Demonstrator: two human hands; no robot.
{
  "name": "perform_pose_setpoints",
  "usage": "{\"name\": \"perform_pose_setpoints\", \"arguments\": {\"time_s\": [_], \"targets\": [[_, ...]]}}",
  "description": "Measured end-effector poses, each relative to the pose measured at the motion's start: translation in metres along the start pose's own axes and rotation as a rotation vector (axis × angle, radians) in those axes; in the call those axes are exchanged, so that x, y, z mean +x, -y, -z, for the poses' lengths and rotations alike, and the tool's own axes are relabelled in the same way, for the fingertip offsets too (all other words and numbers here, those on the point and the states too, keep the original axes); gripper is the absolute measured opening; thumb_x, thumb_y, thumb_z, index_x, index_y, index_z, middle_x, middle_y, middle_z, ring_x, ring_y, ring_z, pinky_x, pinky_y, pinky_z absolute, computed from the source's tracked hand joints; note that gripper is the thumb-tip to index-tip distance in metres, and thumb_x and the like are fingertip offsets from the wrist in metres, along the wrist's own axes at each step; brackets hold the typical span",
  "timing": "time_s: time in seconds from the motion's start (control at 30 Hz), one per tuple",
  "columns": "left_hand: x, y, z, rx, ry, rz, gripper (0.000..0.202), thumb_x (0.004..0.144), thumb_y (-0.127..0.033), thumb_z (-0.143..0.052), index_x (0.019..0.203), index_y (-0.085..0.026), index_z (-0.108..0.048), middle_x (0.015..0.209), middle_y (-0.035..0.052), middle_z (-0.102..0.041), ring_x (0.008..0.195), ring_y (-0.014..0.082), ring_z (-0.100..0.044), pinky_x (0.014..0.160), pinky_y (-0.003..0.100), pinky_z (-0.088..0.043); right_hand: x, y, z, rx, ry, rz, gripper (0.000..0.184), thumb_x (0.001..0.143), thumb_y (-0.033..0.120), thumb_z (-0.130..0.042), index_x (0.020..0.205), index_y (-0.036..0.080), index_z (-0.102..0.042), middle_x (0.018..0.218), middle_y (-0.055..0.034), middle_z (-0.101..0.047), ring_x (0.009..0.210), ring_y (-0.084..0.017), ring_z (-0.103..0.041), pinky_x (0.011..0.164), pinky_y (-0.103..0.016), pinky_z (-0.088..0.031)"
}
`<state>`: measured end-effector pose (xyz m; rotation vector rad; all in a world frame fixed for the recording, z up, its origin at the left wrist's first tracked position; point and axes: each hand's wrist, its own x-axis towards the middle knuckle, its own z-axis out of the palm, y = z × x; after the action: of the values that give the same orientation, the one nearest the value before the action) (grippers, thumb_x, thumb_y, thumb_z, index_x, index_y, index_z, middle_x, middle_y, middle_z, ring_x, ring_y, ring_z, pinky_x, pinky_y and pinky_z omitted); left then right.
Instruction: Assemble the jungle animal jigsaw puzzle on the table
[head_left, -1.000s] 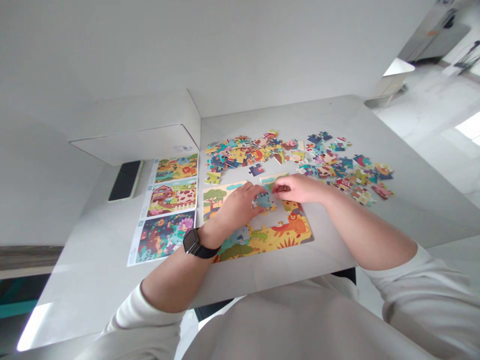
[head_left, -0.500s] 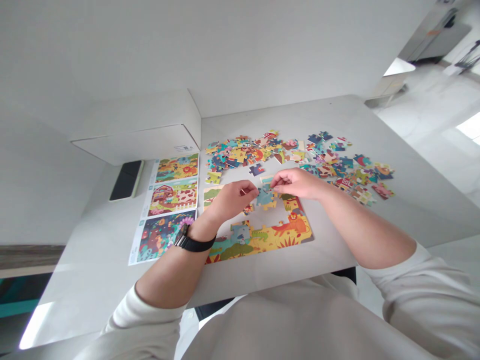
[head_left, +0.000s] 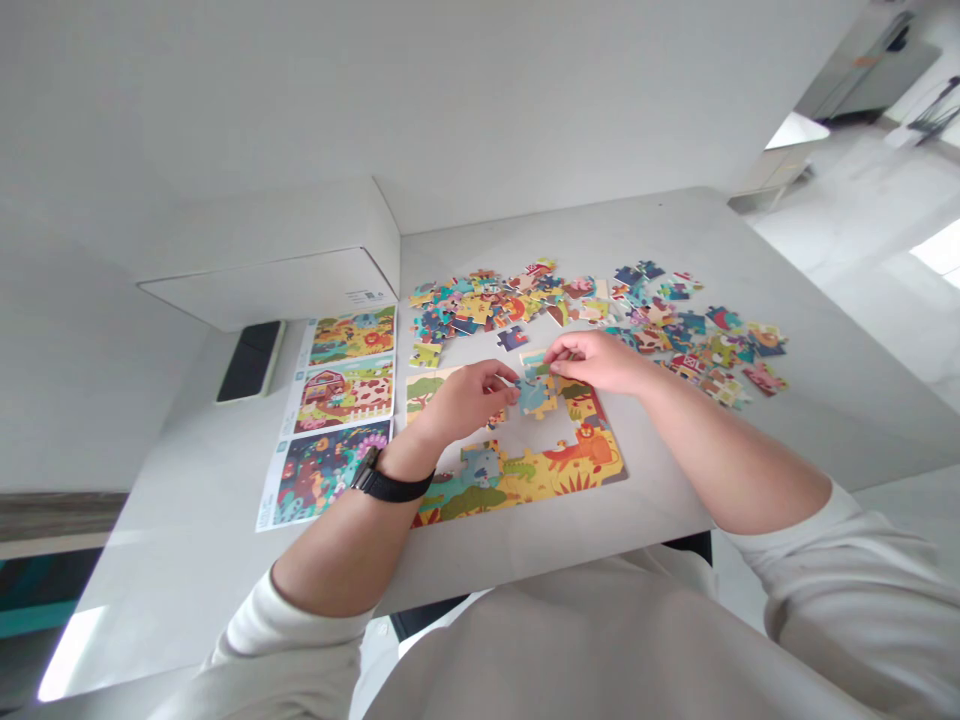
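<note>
A partly built jigsaw puzzle [head_left: 555, 465] with lions and a crocodile lies on the white table [head_left: 570, 230] in front of me. My left hand [head_left: 469, 397] and my right hand [head_left: 592, 360] both pinch a blue puzzle piece [head_left: 534, 392], held just above the gap in the middle of the puzzle. My left fingers grip its left edge, my right fingers its top right. A black watch [head_left: 386, 485] is on my left wrist.
Several loose puzzle pieces [head_left: 600, 310] lie scattered behind the puzzle, toward the right. A sheet with three reference pictures [head_left: 337, 410] lies at left, a dark phone [head_left: 251, 358] beyond it, and a white box [head_left: 285, 260] at the back left.
Both hands rose from the puzzle's surface, lifting the blue piece a little above the gap. My left wrist turned so the watch shows edge-on.
</note>
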<state>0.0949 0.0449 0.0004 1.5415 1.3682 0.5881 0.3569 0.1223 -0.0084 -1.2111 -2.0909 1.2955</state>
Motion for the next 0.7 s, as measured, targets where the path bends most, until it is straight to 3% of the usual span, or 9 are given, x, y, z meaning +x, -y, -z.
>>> {"name": "perform_pose_setpoints", "arguments": {"time_s": [0.2, 0.4, 0.7], "targets": [[0.002, -0.002, -0.008, -0.028, -0.001, 0.097, 0.023, 0.091, -0.035, -0.072, 0.111, -0.023, -0.073, 0.089, 0.0029, -0.081, 0.056, 0.0120, -0.064, 0.049, 0.022, -0.048, 0.000, 0.000, 0.004, -0.183, -0.093, -0.041, 0.010, 0.095, 0.023, -0.073, 0.102, 0.024, -0.082, 0.097, -0.0028, -0.081, 0.085, -0.019, -0.073, 0.082, -0.033, -0.054], [0.007, -0.001, -0.019, 0.045, -0.048, 0.118, 0.025, 0.092, -0.039, -0.072, 0.114, -0.025, -0.072, 0.093, 0.0017, -0.083, 0.055, 0.0128, -0.065, 0.045, 0.023, -0.045, -0.002, 0.004, 0.000, -0.323, -0.087, -0.104, 0.009, 0.096, 0.020, -0.075, 0.099, 0.025, -0.082, 0.095, -0.0006, -0.083, 0.088, -0.018, -0.075, 0.082, -0.029, -0.053], [0.005, -0.013, -0.028, 0.324, -0.190, 0.004, 0.013, 0.093, -0.032, -0.072, 0.104, -0.025, -0.072, 0.088, 0.0010, -0.083, 0.074, 0.0199, -0.073, 0.066, 0.030, -0.049, 0.000, -0.003, 0.000, -0.299, -0.040, -0.094, 0.011, 0.096, 0.021, -0.074, 0.102, 0.026, -0.082, 0.098, -0.0026, -0.084, 0.088, -0.021, -0.075, 0.082, -0.033, -0.053]]}}
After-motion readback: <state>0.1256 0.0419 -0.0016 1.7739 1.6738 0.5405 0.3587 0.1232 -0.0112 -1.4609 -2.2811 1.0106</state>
